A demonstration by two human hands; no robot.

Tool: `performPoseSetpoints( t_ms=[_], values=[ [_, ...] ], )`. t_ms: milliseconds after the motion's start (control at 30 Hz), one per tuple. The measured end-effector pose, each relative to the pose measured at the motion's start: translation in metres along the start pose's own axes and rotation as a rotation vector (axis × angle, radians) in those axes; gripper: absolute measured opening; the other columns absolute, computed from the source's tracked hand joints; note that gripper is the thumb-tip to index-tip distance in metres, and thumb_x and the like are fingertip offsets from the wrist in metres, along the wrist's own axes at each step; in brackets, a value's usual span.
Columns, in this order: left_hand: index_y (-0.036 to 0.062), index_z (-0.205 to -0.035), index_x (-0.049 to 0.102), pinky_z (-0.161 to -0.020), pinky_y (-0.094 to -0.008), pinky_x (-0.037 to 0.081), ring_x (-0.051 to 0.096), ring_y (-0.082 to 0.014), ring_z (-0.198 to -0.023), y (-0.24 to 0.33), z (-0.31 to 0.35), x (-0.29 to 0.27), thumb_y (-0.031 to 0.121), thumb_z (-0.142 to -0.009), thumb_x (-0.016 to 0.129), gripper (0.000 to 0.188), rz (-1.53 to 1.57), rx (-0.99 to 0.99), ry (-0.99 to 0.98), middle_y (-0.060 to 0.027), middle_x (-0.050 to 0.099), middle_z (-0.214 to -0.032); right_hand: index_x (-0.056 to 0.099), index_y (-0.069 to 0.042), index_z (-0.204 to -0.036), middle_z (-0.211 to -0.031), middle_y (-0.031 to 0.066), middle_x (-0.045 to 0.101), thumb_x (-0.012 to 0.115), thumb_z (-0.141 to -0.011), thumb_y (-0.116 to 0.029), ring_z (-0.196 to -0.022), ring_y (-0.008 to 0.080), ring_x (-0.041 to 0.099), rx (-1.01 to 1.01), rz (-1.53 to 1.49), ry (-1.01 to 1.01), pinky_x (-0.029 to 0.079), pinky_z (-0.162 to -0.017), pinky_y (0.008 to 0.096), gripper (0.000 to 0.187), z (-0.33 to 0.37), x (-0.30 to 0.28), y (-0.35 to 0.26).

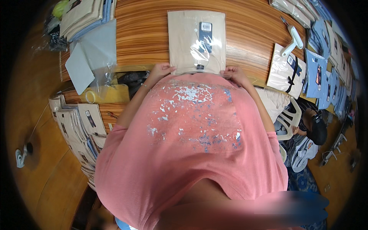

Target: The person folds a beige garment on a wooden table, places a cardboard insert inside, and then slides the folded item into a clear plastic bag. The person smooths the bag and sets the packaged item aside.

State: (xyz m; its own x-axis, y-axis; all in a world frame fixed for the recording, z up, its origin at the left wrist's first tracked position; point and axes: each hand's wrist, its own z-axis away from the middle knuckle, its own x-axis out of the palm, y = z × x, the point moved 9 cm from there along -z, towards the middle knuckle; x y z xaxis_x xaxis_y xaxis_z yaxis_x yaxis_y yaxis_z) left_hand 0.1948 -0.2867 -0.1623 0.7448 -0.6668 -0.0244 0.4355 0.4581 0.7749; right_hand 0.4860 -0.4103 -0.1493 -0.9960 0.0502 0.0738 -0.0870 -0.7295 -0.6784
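Observation:
A folded beige garment (180,42) lies in a clear plastic bag on the wood-grain table (142,34), right in front of my body. On the garment sits a dark hang tag (206,37) with a white label, and light glares off the film around it. My left hand (164,69) pinches the near left corner of the plastic bag. At the near right corner, the fingers of my right hand (234,73) are closed on the bag's edge. My pink shirt hides part of the bag's near edge.
Stacked bagged garments (78,19), clear bags (103,42) and a white sheet (79,68) lie left. Right are a lint roller (293,40), small snips (284,21), a black-ribboned package (283,73) and blue packages (317,71). Another person (316,130) is near a white chair (289,119).

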Motion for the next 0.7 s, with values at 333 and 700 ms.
performPoseSetpoints(
  t_ms=[333, 700],
  values=[
    [-0.0018, -0.104, 0.058, -0.066, -0.022, 0.045, 0.057, -0.0107, -0.073, 0.04, 0.023, 0.009, 0.023, -0.081, 0.068, 0.036, -0.043, -0.116, -0.113, -0.0006, 0.062, -0.08, 0.064, -0.006, -0.074, -0.057, -0.0046, 0.053, 0.069, -0.08, -0.019, -0.046, 0.0023, 0.041, -0.011, -0.119, 0.005, 0.028, -0.042, 0.0189, 0.015, -0.005, 0.012, 0.004],
    [0.0308, -0.141, 0.028, -0.097, -0.0712, 0.01, 0.006, -0.0413, -0.136, 0.133, -0.005, 0.125, 0.058, -0.073, 0.061, 0.08, -1.332, 0.803, 0.109, -0.0115, 0.013, -0.149, 0.057, -0.002, -0.102, -0.077, 0.0101, 0.062, 0.06, -0.085, -0.026, -0.067, 0.023, 0.059, -0.355, 0.769, 0.264, 0.045, -0.057, 0.0331, 0.029, -0.024, -0.019, -0.102]
  ],
)
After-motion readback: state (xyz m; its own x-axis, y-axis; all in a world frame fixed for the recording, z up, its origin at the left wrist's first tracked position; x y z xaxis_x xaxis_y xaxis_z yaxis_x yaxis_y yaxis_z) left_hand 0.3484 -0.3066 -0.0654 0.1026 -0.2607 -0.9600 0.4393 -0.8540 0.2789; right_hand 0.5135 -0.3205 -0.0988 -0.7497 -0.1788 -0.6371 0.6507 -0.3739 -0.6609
